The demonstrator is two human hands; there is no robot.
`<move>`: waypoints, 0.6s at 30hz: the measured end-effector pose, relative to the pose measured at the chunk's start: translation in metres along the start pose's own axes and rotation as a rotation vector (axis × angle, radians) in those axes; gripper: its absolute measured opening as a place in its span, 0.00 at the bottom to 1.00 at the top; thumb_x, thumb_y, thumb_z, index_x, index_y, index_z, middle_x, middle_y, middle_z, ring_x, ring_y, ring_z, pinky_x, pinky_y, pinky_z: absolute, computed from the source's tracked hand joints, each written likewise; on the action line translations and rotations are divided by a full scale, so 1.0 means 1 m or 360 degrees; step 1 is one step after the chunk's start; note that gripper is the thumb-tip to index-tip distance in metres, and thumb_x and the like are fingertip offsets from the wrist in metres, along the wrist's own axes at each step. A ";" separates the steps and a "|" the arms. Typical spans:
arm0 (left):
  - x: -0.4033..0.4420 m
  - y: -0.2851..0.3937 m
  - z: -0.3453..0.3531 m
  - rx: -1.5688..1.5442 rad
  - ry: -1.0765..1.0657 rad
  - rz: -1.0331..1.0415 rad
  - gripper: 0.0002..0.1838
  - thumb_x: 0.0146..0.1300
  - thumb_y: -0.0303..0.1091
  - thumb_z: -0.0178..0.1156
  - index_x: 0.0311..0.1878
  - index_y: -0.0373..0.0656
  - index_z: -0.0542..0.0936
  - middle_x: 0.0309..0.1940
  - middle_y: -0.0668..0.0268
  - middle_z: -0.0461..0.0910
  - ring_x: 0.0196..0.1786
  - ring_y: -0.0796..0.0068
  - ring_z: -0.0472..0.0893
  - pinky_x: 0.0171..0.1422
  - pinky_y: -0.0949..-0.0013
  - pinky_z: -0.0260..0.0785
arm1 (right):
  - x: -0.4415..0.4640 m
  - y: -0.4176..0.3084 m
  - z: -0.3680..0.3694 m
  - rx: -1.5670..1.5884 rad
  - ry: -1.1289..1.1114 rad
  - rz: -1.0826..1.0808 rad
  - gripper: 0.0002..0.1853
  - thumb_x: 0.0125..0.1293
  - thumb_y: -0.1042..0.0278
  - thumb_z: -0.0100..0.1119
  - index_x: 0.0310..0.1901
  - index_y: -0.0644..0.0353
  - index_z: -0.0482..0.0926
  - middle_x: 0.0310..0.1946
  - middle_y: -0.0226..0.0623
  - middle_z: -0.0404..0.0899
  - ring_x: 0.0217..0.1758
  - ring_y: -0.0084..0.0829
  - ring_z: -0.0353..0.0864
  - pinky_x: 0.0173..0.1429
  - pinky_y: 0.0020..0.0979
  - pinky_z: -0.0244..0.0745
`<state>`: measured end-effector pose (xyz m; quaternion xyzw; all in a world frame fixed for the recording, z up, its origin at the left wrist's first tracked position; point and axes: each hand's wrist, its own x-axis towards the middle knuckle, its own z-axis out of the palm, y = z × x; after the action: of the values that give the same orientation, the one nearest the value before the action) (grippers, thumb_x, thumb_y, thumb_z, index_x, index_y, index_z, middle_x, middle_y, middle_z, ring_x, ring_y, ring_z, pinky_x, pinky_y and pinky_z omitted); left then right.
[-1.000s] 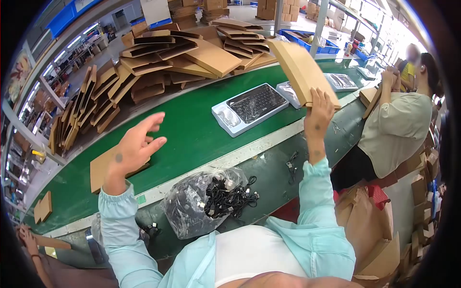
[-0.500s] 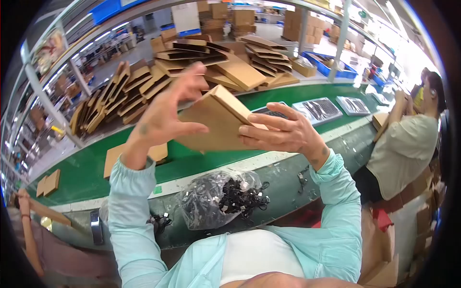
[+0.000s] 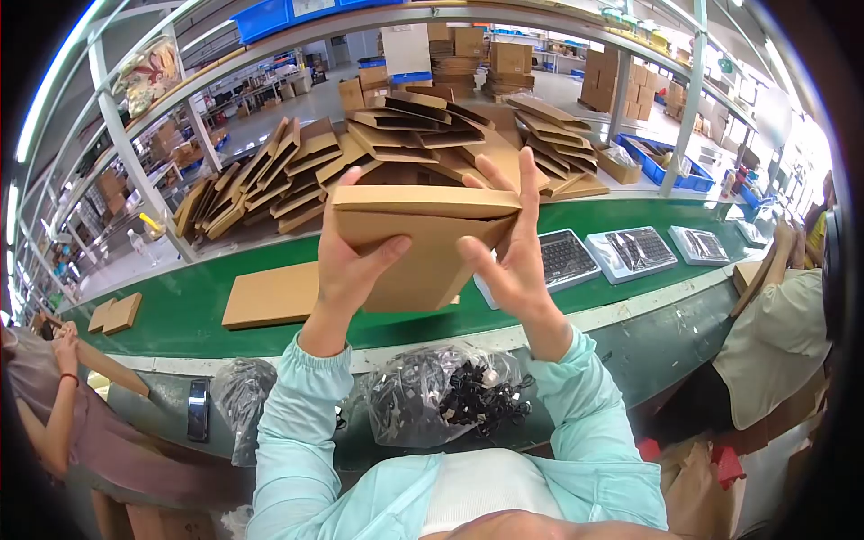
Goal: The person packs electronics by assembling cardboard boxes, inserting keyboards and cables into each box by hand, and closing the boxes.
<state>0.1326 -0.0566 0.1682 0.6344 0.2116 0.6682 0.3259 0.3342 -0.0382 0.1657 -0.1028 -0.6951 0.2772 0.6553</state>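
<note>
Both hands now bracket the shallow brown cardboard box (image 3: 418,261), which half a second ago was tilted in the right hand alone with the left apart from it; its narrow edge has swung round to lie level across the top. It is held up over the green conveyor belt (image 3: 184,315). The left hand (image 3: 345,270) grips its left side, thumb on the near face. The right hand (image 3: 524,274) is spread at the other end, thumb by the near face; how firmly it presses I cannot tell.

A dark gap shows under the top edge toward the right, so even pressure there, with the left grip steady and the thumbs flat, should square the edges without creasing the card.

Beyond the right hand, and partly hidden by it, a black keyboard in a pale tray (image 3: 569,259) leaves little room on that side. A flat brown carton (image 3: 270,295) lies on the belt to the left. Nearer, a clear plastic bag (image 3: 396,414) spilling black cables (image 3: 486,396) sits on the dark green desk (image 3: 630,337), where sleeves could catch. Behind the belt, heaped open cartons (image 3: 297,162) limit forward reach.
</note>
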 end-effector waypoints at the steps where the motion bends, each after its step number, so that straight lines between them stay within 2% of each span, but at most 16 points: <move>1: -0.002 -0.001 0.000 -0.0047 0.0061 -0.0005 0.51 0.55 0.24 0.75 0.76 0.39 0.52 0.58 0.60 0.76 0.61 0.66 0.77 0.66 0.63 0.73 | 0.004 -0.006 0.004 -0.0202 -0.0001 -0.0082 0.55 0.64 0.66 0.66 0.80 0.56 0.33 0.72 0.58 0.57 0.75 0.47 0.63 0.75 0.43 0.60; 4: -0.007 0.006 0.012 -0.0063 0.0281 -0.0050 0.50 0.56 0.24 0.75 0.76 0.39 0.52 0.59 0.59 0.75 0.60 0.67 0.78 0.65 0.63 0.73 | 0.017 -0.009 0.001 -0.0370 -0.0063 -0.0012 0.58 0.58 0.74 0.68 0.79 0.57 0.33 0.72 0.60 0.58 0.74 0.50 0.65 0.74 0.43 0.61; 8: -0.007 0.008 0.010 -0.0283 0.0263 -0.0328 0.49 0.57 0.21 0.73 0.76 0.40 0.52 0.60 0.60 0.74 0.62 0.68 0.76 0.65 0.63 0.73 | 0.023 -0.010 -0.015 -0.0832 -0.0390 -0.0206 0.57 0.58 0.73 0.70 0.79 0.58 0.36 0.73 0.58 0.60 0.75 0.50 0.63 0.76 0.42 0.59; 9: -0.007 0.004 0.011 -0.0292 0.0266 -0.0330 0.48 0.57 0.21 0.73 0.75 0.40 0.52 0.60 0.60 0.73 0.62 0.68 0.76 0.65 0.63 0.73 | 0.020 -0.009 -0.013 -0.0792 -0.0336 -0.0227 0.53 0.59 0.72 0.69 0.79 0.57 0.42 0.73 0.55 0.60 0.76 0.48 0.63 0.75 0.41 0.60; 12: -0.007 -0.003 0.015 -0.0300 0.0262 -0.0279 0.48 0.57 0.20 0.72 0.75 0.41 0.52 0.60 0.61 0.73 0.62 0.69 0.76 0.65 0.64 0.74 | 0.015 -0.001 -0.009 -0.0434 -0.0102 -0.0002 0.51 0.59 0.73 0.69 0.79 0.57 0.45 0.73 0.53 0.61 0.74 0.47 0.67 0.73 0.41 0.64; 15: -0.008 -0.010 0.020 -0.0233 0.0282 -0.0221 0.49 0.57 0.20 0.72 0.75 0.41 0.52 0.59 0.61 0.73 0.62 0.69 0.76 0.65 0.64 0.74 | 0.012 0.001 -0.005 -0.0287 -0.0003 0.0002 0.44 0.59 0.75 0.70 0.74 0.57 0.56 0.72 0.51 0.63 0.71 0.44 0.70 0.71 0.39 0.67; 18: -0.007 -0.015 0.019 -0.0221 0.0296 -0.0245 0.49 0.56 0.20 0.73 0.76 0.41 0.51 0.59 0.61 0.73 0.61 0.69 0.76 0.65 0.63 0.74 | 0.011 0.014 -0.014 -0.0500 -0.0107 -0.0121 0.36 0.57 0.77 0.71 0.66 0.59 0.64 0.71 0.50 0.65 0.69 0.40 0.73 0.70 0.38 0.69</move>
<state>0.1533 -0.0533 0.1551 0.5275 0.2422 0.7102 0.3984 0.3437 -0.0177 0.1680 -0.1681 -0.7548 0.1435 0.6176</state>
